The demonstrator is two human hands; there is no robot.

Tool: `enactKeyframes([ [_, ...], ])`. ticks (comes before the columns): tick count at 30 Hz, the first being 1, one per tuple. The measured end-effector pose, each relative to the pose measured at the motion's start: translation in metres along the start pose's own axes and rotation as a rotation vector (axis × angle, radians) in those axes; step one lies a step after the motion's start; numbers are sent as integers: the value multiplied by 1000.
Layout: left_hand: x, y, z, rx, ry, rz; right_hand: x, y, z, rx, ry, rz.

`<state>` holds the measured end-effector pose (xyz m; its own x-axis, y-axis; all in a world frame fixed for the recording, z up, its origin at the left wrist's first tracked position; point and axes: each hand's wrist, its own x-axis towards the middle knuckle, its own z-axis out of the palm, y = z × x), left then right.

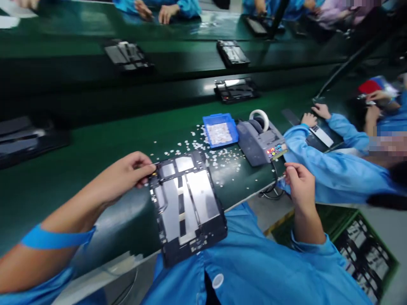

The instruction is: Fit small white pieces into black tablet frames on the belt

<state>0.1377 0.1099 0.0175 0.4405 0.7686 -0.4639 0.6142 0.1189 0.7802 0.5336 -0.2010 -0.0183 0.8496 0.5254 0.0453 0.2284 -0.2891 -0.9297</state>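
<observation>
Tape dispenser [254,144], grey: red lit characters shown on front display [271,151], too small and blurred to be read with certainty. Labels, brands, signs: none that can be read.

seemingly free bench [104,137] beyond the left hand [135,169], but tray [233,130] and tape dispenser [253,145] as obstacles rightward

A long green worktop [95,144] with a pale front edge [251,195] runs across the room, its smooth surface catching soft, whitish reflections of light. Beyond it lies a darker strip [79,72], then a second worktop [95,25] with a glossy green top. A dark post [349,62] slants at upper right, and grey floor [389,224] shows below.
</observation>
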Motion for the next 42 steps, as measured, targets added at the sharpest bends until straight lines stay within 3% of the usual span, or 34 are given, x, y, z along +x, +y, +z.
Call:
enactKeyframes([
  [2, 7, -2, 0, -4, 11, 8, 18, 18, -4, 190, 49, 202],
  [5, 9, -1, 3, -4, 33, 11, 34, 29, 7, 330, -52, 374],
  [10, 5, -1, 4, 40, 56, 28, 45, 31, 38, 419, -150, 412],
  [13, -3, -1, 0, 128, 90, 58, 45, 29, 39, 451, -132, 396],
  [16, -27, 5, 1, 258, 337, 117, 25, 17, 32, 446, -103, 374],
  [18, -50, 13, 11, 235, 467, 180, 2, 0, 35, 438, -141, 333],
  [20, -70, 23, 30, 91, 396, 246, -23, -21, 50, 425, -258, 255],
  [24, -85, 39, 76, -278, -13, 286, -60, -69, 106, 341, -557, 76],
  [26, -81, 41, 91, -463, -115, 274, -73, -88, 135, 296, -682, -12],
  [28, -77, 38, 96, -615, -133, 268, -82, -101, 159, 258, -778, -100],
  [31, -75, 27, 89, -689, -81, 264, -91, -109, 181, 215, -862, -185],
  [35, -78, 2, 52, -529, 108, 265, -85, -113, 193, 61, -899, -343],
  [38, -79, -12, 20, -285, 235, 273, -66, -117, 204, -154, -837, -726],
  [42, -75, -18, 2, 228, 199, 468, -45, -121, 228, -411, -803, -1183],
])
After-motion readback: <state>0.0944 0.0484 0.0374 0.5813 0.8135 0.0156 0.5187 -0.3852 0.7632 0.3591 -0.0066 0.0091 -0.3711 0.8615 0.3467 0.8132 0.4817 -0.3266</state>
